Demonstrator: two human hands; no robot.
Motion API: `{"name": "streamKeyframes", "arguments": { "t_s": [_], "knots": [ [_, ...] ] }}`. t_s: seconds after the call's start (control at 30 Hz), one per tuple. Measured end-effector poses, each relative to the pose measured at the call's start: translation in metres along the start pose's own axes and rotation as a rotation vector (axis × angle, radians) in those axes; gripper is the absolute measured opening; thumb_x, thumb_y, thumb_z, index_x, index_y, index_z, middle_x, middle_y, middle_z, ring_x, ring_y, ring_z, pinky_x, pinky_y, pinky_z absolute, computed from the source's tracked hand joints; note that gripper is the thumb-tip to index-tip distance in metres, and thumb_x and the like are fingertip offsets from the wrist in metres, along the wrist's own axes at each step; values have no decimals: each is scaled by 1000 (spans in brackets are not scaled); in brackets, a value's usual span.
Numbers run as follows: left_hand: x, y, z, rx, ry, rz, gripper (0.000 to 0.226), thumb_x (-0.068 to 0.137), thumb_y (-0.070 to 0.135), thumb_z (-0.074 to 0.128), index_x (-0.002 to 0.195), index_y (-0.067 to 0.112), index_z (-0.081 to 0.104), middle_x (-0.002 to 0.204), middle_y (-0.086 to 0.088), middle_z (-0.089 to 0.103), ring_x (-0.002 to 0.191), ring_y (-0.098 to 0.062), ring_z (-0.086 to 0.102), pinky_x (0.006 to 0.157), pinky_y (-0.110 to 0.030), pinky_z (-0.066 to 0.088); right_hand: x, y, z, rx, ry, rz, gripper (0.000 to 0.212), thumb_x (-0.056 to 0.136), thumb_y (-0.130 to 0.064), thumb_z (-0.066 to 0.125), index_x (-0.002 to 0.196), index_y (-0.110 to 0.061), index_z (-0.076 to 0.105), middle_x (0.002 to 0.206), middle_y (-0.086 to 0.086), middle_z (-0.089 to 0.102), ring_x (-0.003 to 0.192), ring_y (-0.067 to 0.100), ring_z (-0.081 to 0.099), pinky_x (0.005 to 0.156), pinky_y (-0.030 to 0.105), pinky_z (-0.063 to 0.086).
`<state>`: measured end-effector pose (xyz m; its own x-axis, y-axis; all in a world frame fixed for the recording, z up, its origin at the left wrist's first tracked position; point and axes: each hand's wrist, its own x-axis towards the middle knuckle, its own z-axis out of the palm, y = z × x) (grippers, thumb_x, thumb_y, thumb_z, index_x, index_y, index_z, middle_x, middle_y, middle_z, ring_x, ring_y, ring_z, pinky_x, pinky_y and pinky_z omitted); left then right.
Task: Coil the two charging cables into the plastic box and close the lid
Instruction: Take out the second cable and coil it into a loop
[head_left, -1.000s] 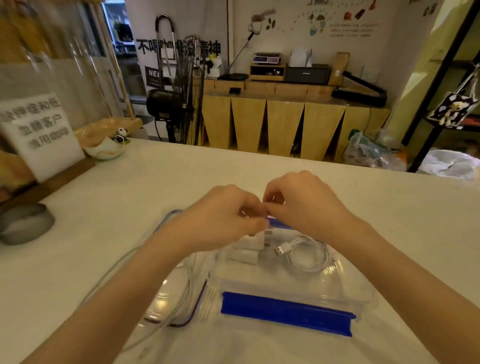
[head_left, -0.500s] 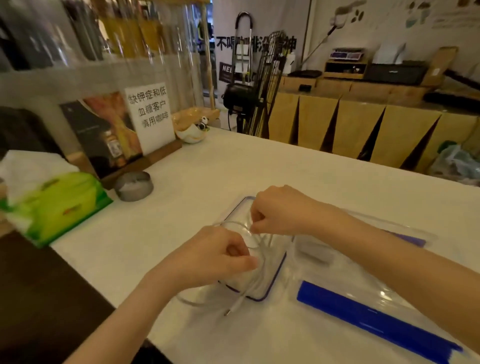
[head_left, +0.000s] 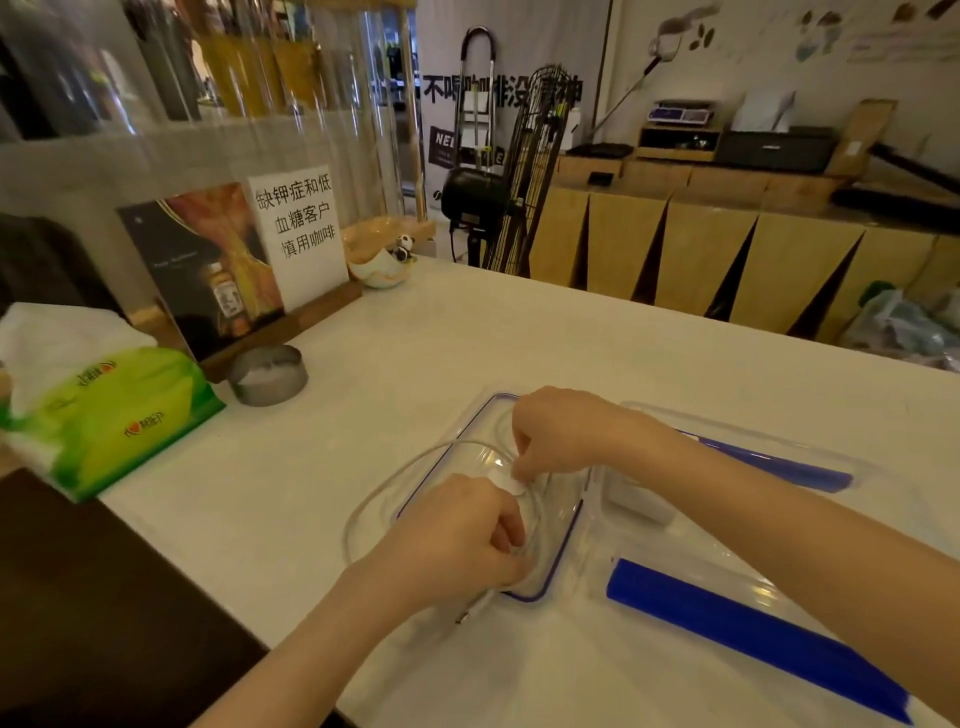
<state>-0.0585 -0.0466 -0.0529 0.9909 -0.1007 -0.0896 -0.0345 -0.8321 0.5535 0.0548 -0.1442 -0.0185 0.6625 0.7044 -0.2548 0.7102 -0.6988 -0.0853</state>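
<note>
A clear lid (head_left: 558, 558) with a dark blue seal lies flat on the white table, left of the clear plastic box (head_left: 727, 582) with its blue side clips. A white charging cable (head_left: 395, 470) loops in a wide arc over the lid and the table. My left hand (head_left: 457, 540) is closed around the cable's strands above the lid. My right hand (head_left: 558, 434) pinches the cable's white plug end just beyond it. A metal connector tip (head_left: 461, 618) pokes out below my left hand. A white charger block (head_left: 636, 501) shows inside the box. My right forearm hides much of the box.
A green tissue pack (head_left: 98, 410) sits at the left table edge. A round metal tin (head_left: 267, 374), a sign board (head_left: 296, 234) on a wooden stand and a small panda dish (head_left: 384, 265) line the far left. The dark table edge (head_left: 130, 597) drops off at lower left.
The view swung left from the box to the lid. Both hands left the box and took up the second cable over the lid; its loop has widened to the left.
</note>
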Motion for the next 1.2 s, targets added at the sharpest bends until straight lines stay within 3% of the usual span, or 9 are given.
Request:
{"name": "streamKeyframes", "arguments": {
  "t_s": [0.17, 0.33, 0.5, 0.63, 0.7, 0.77, 0.9, 1.03, 1.2],
  "knots": [
    [7, 1, -19, -87, 28, -16, 11, 74, 19, 67, 85, 18, 69, 63, 16, 59, 47, 12, 52, 47, -3, 38, -3, 13, -17, 262, 161, 28, 24, 80, -23, 60, 68, -4, 69, 67, 6, 71, 63, 18, 61, 63, 33, 50],
    [19, 6, -52, -232, 109, -16, 7, 81, 16, 64, 87, 16, 66, 72, 0, 69, 52, -1, 65, 47, -11, 48, -13, 29, -45, 575, 374, 71, 22, 84, -25, 59, 69, -11, 68, 56, -6, 66, 52, 4, 55, 52, 18, 42],
    [33, 11, -76, -300, 234, -12, 11, 83, 14, 62, 80, 23, 67, 55, 7, 66, 44, 5, 58, 39, -8, 40, -26, 45, -64, 752, 593, 89, 13, 86, -23, 56, 76, -19, 62, 61, -6, 66, 47, -5, 57, 45, 9, 42],
    [41, 9, -89, -337, 269, -10, 11, 84, 9, 61, 84, 16, 70, 66, 1, 69, 46, 6, 58, 40, -7, 42, -39, 57, -72, 888, 694, 96, 10, 87, -20, 55, 81, -17, 63, 69, -2, 69, 58, 3, 61, 51, 16, 47],
    [44, 6, -93, -366, 321, -24, 11, 84, 8, 60, 84, 15, 69, 61, 5, 68, 43, 7, 57, 36, -6, 38, -44, 63, -74, 930, 741, 111, 10, 88, -19, 54, 82, -17, 63, 70, -2, 70, 61, 7, 61, 50, 18, 47],
    [46, 4, -98, -401, 362, -46, 12, 84, 9, 61, 80, 17, 68, 51, 8, 67, 42, 7, 56, 35, -6, 38, -46, 68, -73, 946, 775, 135, 11, 88, -18, 54, 82, -17, 63, 72, -1, 70, 61, 10, 59, 47, 20, 45],
    [52, 4, -97, -419, 319, -72, 13, 83, 7, 62, 80, 19, 67, 65, 2, 68, 47, 3, 61, 42, -11, 47, -47, 68, -66, 949, 768, 125, 10, 88, -21, 54, 82, -20, 63, 68, -2, 69, 51, 5, 52, 43, 14, 41],
    [61, 2, -83, -355, 247, -105, 7, 81, 9, 64, 83, 15, 68, 66, 0, 67, 54, -6, 63, 47, -17, 50, -46, 62, -65, 1014, 798, 68, 12, 89, -19, 52, 81, -19, 62, 60, -1, 63, 38, -1, 45, 37, 12, 38],
    [68, -7, -61, -271, 192, -83, 12, 73, 6, 69, 70, 17, 67, 59, -3, 68, 43, -3, 58, 42, -12, 46, -43, 57, -60, 1095, 793, 64, 12, 90, -17, 51, 87, -13, 63, 61, 2, 60, 38, 1, 46, 37, 14, 39]
  ]
}}
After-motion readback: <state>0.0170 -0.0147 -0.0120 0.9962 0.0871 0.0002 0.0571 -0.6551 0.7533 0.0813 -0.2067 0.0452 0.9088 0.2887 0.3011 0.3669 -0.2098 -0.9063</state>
